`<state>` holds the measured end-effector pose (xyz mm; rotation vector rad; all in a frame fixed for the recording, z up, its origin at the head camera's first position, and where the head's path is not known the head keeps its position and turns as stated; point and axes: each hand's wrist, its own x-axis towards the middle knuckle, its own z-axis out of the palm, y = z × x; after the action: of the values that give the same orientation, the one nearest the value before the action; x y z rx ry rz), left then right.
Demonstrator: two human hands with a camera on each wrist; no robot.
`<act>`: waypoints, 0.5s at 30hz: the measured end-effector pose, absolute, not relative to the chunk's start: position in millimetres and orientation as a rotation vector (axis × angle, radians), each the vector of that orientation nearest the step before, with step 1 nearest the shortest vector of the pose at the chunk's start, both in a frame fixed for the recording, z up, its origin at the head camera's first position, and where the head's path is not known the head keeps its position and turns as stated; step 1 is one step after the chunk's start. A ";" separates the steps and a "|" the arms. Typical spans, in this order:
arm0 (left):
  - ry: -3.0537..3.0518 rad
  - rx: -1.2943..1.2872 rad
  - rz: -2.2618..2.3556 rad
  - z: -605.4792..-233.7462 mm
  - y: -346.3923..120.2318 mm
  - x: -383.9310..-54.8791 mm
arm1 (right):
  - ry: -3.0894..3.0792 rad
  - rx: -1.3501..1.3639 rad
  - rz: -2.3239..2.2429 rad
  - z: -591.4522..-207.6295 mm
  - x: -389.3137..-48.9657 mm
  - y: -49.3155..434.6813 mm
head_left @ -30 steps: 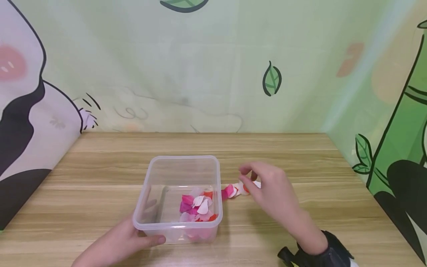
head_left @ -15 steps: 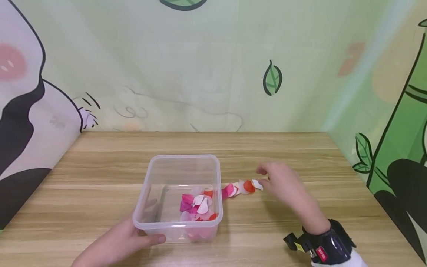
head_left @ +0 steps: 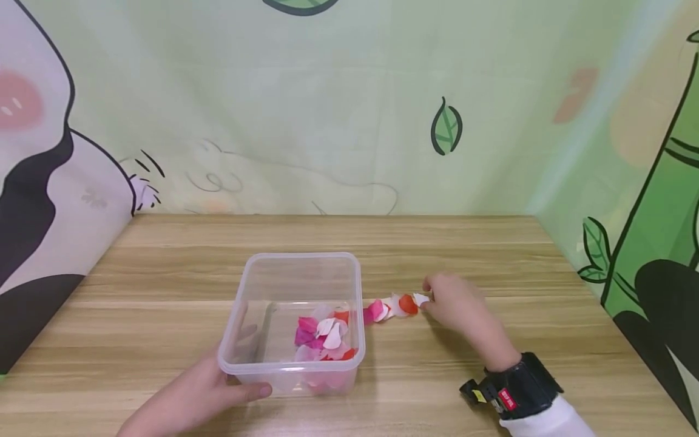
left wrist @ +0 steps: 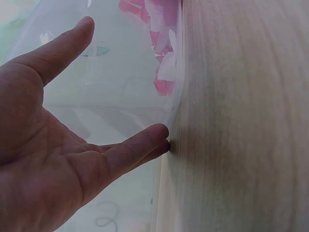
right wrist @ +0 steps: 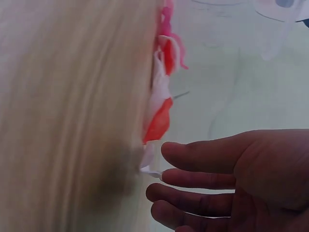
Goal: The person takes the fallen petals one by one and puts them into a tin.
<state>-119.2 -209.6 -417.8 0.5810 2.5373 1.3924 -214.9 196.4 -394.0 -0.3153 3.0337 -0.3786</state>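
Observation:
A clear plastic container (head_left: 289, 368) stands on the table with pink, white and red petals (head_left: 324, 337) inside. At its left side is my left hand (head_left: 204, 388), thumb along the front wall and fingers by the left wall; the left wrist view shows the fingers (left wrist: 140, 145) nearly straight. A row of loose petals (head_left: 377, 311) lies right of the container. My right hand (head_left: 459, 306) is at the row's right end, beside a white petal (head_left: 419, 299). In the right wrist view its thumb and index finger stand apart at that petal (right wrist: 148, 157), the index tip touching its edge.
The wooden table (head_left: 218, 243) runs back to a green printed cloth (head_left: 338, 121) with cartoon leaves and a panda. A black strap (head_left: 521, 385) with a small camera sits on the right wrist.
My right hand has moved right from above the petals and come down to the white petal at the row's end. The left hand and the container have stayed put.

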 end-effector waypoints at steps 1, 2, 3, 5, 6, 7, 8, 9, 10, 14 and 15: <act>2.539 0.571 1.392 -417.8 -209.4 -119.1 | 3.040 -0.310 -0.364 -395.8 -214.9 195.7; 2.533 0.557 1.393 -417.5 -209.4 -118.9 | 3.046 -0.306 -0.351 -397.3 -214.8 195.0; 2.525 0.541 1.394 -417.1 -209.3 -118.7 | 3.050 -0.303 -0.339 -398.6 -214.7 194.4; 2.518 0.541 1.394 -416.6 -209.2 -118.4 | 3.061 -0.298 -0.320 -400.6 -214.2 193.1; 2.511 0.526 1.395 -416.3 -209.1 -118.3 | 3.064 -0.294 -0.312 -401.6 -214.4 192.6; 2.511 0.541 1.395 -416.2 -209.2 -118.3 | 3.068 -0.293 -0.307 -402.1 -214.4 192.1; 2.508 0.543 1.396 -416.1 -209.2 -118.4 | 3.072 -0.293 -0.305 -402.5 -214.4 191.7; 2.512 0.542 1.393 -416.2 -209.2 -118.5 | 3.077 -0.291 -0.299 -402.9 -214.4 191.3; 2.514 0.541 1.392 -416.4 -209.2 -118.7 | 3.082 -0.289 -0.296 -403.2 -214.6 191.0; 2.534 0.557 1.376 -417.4 -209.5 -119.3 | 3.082 -0.285 -0.299 -403.9 -215.5 190.5; 2.537 0.559 1.373 -417.5 -209.7 -119.3 | 3.078 -0.283 -0.306 -404.1 -215.8 190.5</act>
<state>-119.3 -209.7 -417.5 0.5592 2.5374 1.3732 -215.8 190.5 -404.1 -0.2833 3.0783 -0.3063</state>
